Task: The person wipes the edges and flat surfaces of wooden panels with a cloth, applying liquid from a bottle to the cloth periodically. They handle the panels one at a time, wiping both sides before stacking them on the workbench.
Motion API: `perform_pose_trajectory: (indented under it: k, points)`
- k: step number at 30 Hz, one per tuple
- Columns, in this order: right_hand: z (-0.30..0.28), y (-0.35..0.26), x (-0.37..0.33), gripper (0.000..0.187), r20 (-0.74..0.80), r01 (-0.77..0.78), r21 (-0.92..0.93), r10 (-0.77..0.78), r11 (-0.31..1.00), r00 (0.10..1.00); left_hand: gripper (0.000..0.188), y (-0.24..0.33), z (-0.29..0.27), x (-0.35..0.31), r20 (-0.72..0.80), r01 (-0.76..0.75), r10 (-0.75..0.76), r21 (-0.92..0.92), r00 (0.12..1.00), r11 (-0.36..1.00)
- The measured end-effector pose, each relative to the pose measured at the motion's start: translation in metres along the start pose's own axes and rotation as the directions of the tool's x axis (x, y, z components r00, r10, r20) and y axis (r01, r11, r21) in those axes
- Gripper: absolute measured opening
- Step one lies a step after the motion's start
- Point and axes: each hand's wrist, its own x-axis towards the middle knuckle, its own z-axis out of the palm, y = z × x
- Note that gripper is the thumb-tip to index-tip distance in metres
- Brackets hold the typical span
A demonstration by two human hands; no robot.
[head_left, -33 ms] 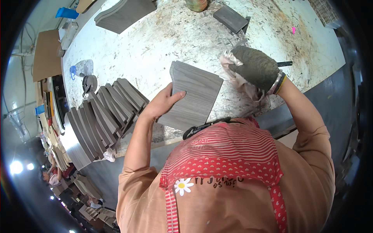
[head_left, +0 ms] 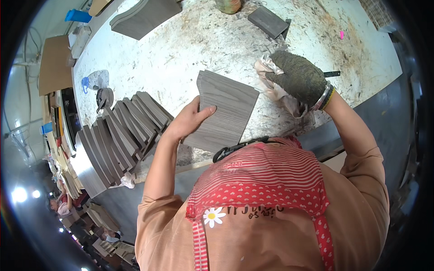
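My left hand [head_left: 192,118], bare, grips a grey wood-grain panel [head_left: 226,108] by its left edge, with the thumb on the face and the fingers hidden underneath. The panel has a curved upper edge and is tilted above the table's near side. To its right, apart from it, my right hand [head_left: 300,77] wears a dark grey-green work glove and is closed on a crumpled, stained whitish cloth [head_left: 281,95]. The glove's fingertips are mostly hidden.
On the left, several curved grey panels [head_left: 122,131] lean in a row, beside a roll of tape [head_left: 104,98] and a clear bottle [head_left: 96,80]. Farther off are another grey panel [head_left: 147,19], a jar [head_left: 228,5] and a dark block [head_left: 267,21] on the stained white table [head_left: 181,58].
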Motion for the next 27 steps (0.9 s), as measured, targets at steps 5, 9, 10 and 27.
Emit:
perform_pose_trajectory:
  k: [5, 9, 10, 27]
  points:
    - [0.019, -0.036, 0.001, 0.028, -0.036, 0.42, -0.633, -0.566, 0.65, 0.823, 0.067, 0.041, 0.001, -0.024, 0.042, -0.053, 0.047, 0.137, 0.998, 0.989]
    - [0.028, -0.058, -0.012, 0.031, -0.148, 0.011, 0.126, 0.008, 0.992, 0.989, 0.06, 0.056, 0.006, -0.022, 0.107, -0.133, 0.119, 0.136, 0.987, 0.982]
    - [0.031, -0.049, -0.016, 0.024, -0.159, 0.014, 0.12, 0.005, 0.993, 0.987, 0.058, 0.053, 0.004, -0.015, 0.111, -0.013, 0.015, -0.018, 0.994, 1.0]
    - [0.052, -0.068, 0.034, 0.037, -0.397, -0.163, -0.009, 0.146, 0.987, 0.906, 0.043, 0.038, 0.07, 0.079, -0.686, -0.689, 0.376, -0.253, 0.622, 0.679]
